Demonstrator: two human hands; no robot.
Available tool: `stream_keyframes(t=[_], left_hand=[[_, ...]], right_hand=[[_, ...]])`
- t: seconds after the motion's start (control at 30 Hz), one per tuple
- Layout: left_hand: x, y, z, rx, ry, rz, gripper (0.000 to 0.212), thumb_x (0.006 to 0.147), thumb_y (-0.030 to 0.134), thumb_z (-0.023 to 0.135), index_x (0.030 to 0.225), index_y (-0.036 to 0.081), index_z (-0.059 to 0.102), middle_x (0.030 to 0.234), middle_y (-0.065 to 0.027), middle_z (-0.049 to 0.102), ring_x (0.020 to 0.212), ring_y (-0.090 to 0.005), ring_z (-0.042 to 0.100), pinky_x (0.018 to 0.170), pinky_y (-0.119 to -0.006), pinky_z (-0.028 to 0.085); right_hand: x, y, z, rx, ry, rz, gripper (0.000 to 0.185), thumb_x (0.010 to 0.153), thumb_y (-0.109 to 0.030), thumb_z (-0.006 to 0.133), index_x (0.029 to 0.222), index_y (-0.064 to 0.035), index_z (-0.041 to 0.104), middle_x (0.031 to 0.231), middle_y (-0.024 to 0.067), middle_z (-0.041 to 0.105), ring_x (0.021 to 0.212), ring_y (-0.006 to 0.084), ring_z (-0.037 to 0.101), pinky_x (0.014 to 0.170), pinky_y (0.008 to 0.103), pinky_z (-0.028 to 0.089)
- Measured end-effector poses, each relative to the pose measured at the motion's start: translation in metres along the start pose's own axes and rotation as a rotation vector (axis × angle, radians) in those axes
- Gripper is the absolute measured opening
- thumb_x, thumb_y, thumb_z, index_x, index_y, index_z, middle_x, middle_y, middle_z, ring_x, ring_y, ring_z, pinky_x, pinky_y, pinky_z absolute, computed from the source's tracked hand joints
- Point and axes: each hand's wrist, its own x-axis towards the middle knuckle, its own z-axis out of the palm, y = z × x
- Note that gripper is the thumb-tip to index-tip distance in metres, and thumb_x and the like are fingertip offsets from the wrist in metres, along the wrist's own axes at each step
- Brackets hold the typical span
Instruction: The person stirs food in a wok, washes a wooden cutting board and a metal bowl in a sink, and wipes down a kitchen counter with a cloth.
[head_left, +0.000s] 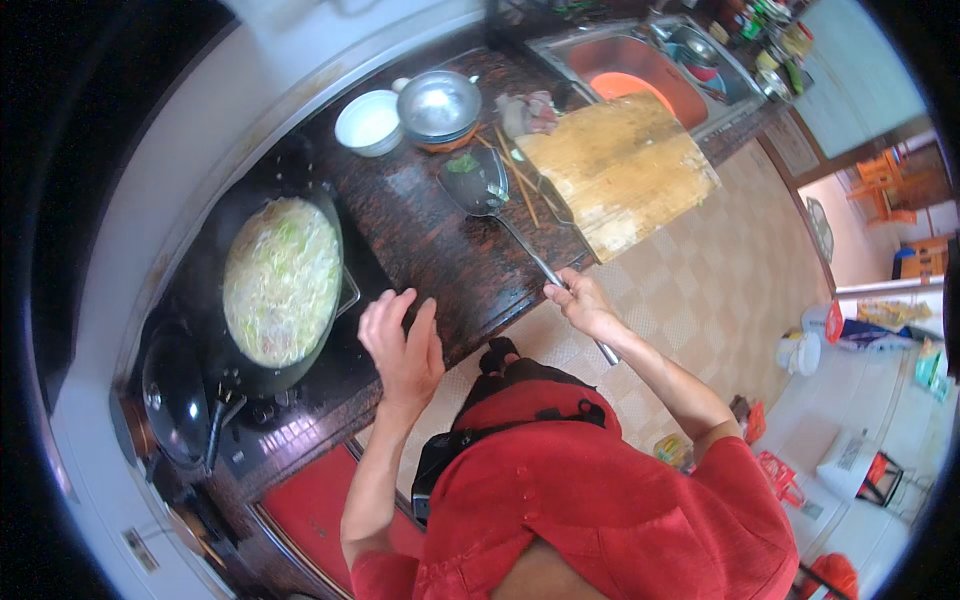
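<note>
My right hand (583, 302) grips the long metal handle of a wok spatula (475, 184). The broad blade is over the dark stone counter, with bits of green leaf on it. My left hand (403, 349) holds nothing; its fingers are spread above the counter's front edge, beside the stove. Left of it, a wok (325, 356) on the black stove (349, 240) is full of noodles with pale green vegetables (281, 281) in cloudy liquid.
Stacked bowls (439, 109) and a white bowl (369, 121) stand at the counter's back. Chopsticks (517, 176) lie beside a wooden cutting board (622, 169), near a crumpled cloth (527, 112). A sink (637, 67) is beyond. A dark pan lid (176, 394) lies left of the wok.
</note>
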Motion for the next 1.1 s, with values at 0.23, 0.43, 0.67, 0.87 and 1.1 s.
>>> stream_keyframes(t=[0.23, 0.43, 0.67, 0.87, 1.1], left_hand=[[-0.002, -0.016, 0.074, -0.510, -0.288, -0.264, 0.027, 0.083, 0.003, 0.057, 0.109, -0.001, 0.053, 0.105, -0.0148, 0.053, 0.095, -0.0271, 0.053, 0.081, -0.035, 0.043], [0.014, -0.011, 0.136, -0.743, -0.595, -0.426, 0.028, 0.085, 0.009, 0.058, 0.110, -0.001, 0.053, 0.098, -0.0118, 0.057, 0.087, -0.0211, 0.057, 0.076, -0.032, 0.047], [0.048, 0.031, 0.204, -0.725, -0.745, -0.541, 0.027, 0.084, 0.012, 0.057, 0.108, -0.002, 0.055, 0.091, -0.0113, 0.060, 0.083, -0.0217, 0.059, 0.075, -0.032, 0.047], [0.045, 0.066, 0.273, -1.000, -0.683, -1.173, 0.027, 0.085, 0.016, 0.059, 0.106, -0.001, 0.055, 0.080, -0.0069, 0.060, 0.072, -0.0127, 0.054, 0.064, -0.028, 0.045], [0.056, 0.089, 0.287, -0.885, -0.645, -1.293, 0.025, 0.084, 0.022, 0.061, 0.095, 0.001, 0.054, 0.077, -0.0051, 0.057, 0.068, -0.0124, 0.053, 0.062, -0.028, 0.045]], right_hand=[[-0.023, 0.013, -0.035, 0.109, 0.051, 0.186, 0.020, 0.088, -0.020, 0.056, 0.083, -0.0014, 0.054, 0.064, 0.0025, 0.046, 0.065, 0.0119, 0.043, 0.059, 0.0315, 0.039], [-0.006, 0.038, -0.072, 0.151, 0.126, 0.218, 0.019, 0.088, -0.019, 0.056, 0.086, -0.0005, 0.055, 0.063, 0.0019, 0.046, 0.063, 0.0112, 0.043, 0.057, 0.0302, 0.038], [0.057, 0.048, -0.171, 0.197, 0.098, 0.139, 0.015, 0.088, -0.017, 0.056, 0.087, -0.0011, 0.055, 0.066, -0.0021, 0.046, 0.062, 0.0084, 0.040, 0.056, 0.0254, 0.037], [0.121, 0.060, -0.273, 0.007, 0.201, 0.070, 0.014, 0.088, -0.014, 0.055, 0.093, -0.0014, 0.057, 0.066, 0.0018, 0.051, 0.062, 0.0100, 0.045, 0.057, 0.0268, 0.039], [0.166, 0.061, -0.312, -0.282, 0.050, -0.174, 0.020, 0.085, -0.012, 0.055, 0.101, -0.0006, 0.057, 0.076, 0.0187, 0.058, 0.070, 0.0307, 0.057, 0.064, 0.0364, 0.044]])
